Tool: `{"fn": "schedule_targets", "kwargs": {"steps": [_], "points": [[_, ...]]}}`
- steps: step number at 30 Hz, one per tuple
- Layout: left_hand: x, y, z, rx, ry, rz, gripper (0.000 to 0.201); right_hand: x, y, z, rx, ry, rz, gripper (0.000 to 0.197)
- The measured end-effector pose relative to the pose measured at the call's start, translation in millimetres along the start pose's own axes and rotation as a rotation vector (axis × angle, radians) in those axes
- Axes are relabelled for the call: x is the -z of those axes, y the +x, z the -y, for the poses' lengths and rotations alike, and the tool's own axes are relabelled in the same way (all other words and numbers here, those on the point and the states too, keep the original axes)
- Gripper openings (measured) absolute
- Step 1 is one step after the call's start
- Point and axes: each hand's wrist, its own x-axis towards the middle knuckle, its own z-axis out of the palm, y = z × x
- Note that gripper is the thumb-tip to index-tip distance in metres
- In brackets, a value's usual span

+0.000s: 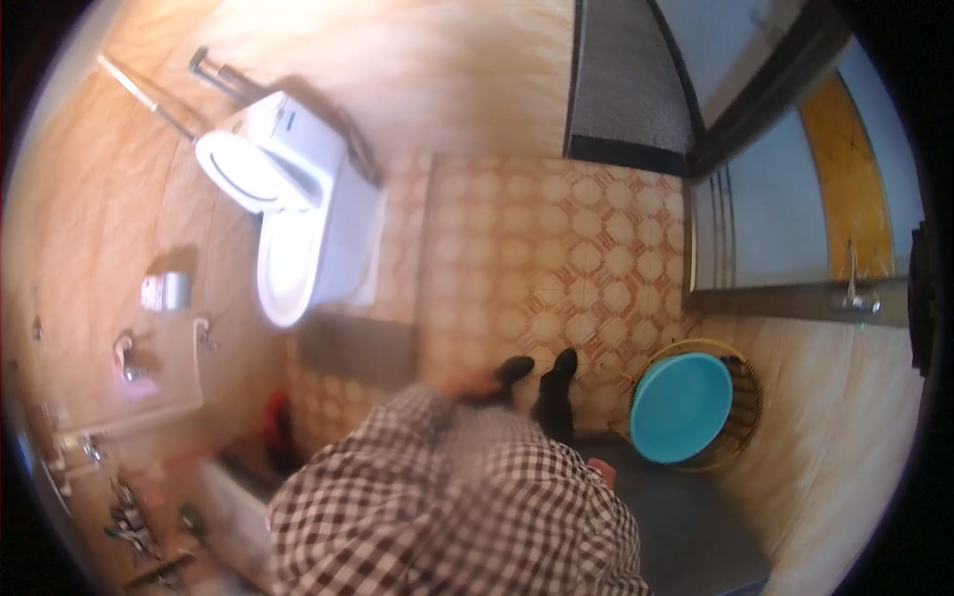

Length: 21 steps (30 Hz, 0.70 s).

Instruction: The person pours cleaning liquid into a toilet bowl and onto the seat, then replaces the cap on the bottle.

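Note:
My left hand (471,383) reaches forward from a checked sleeve, beside my dark shoes; motion smears its fingers, and I can make out nothing in it. At my right side only a small part of my right hand (603,472) shows past the cuff, its fingers mostly hidden. Closest to it is a turquoise basin (681,407), which sits on a round, slatted yellow-and-dark basket or stand (743,417). Ahead on the left stands a white toilet (343,248) with its lid (243,171) raised.
Patterned tiles (556,238) cover the floor. A grey mat (358,350) lies before the toilet, and a dark surface (686,517) is at lower right. A door with a handle (857,298) stands at right beside a dark threshold (626,154). Pipes and taps line the left wall.

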Motion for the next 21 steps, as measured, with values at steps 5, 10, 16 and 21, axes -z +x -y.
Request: {"fn": "schedule_targets", "kwargs": {"steps": [5, 10, 16, 21], "points": [[-10, 3, 5, -0.035, 0.009, -0.027, 0.042, 34, 53, 58, 0.071, -0.058, 0.139, 0.016], [41, -39, -103, 0.325, -0.107, -0.011, 0.040, 68, 113, 89, 0.054, 0.013, 0.150, 0.033], [11, -48, -85, 0.324, -0.418, -0.169, 0.046, 75, 156, 112, 0.073, -0.034, 0.168, 0.025], [9, -64, -85, 0.340, -0.564, -0.181, 0.061, 34, 106, 161, 0.301, -0.376, 0.214, 0.015]]}}
